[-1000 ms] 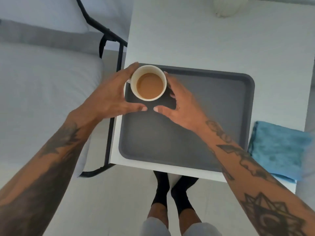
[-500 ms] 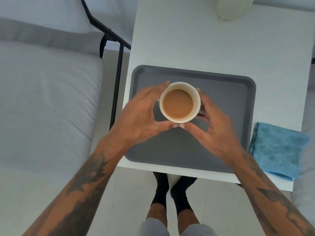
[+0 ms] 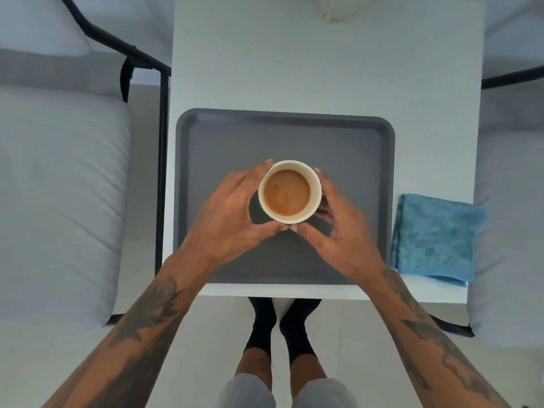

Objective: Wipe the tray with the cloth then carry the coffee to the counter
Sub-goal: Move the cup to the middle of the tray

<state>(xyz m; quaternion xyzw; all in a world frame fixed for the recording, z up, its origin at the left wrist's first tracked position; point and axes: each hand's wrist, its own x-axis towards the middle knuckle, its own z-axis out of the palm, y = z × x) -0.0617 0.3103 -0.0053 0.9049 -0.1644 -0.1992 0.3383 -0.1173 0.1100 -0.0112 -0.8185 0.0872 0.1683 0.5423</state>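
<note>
Coffee cup (image 3: 289, 192) cradled between left hand (image 3: 229, 215) and right hand (image 3: 338, 231), each grip curled against its wall, thumbs meeting at near side. Over middle of grey tray (image 3: 353, 160) on white counter (image 3: 294, 60). Blue cloth (image 3: 435, 237) folded just right of tray.

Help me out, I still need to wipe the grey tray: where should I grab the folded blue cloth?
Pinch the folded blue cloth at its near right corner, coming from above with the right hand. That corner overhangs the white table, so fingers can slip under the layers. Judged from its pose.
</note>
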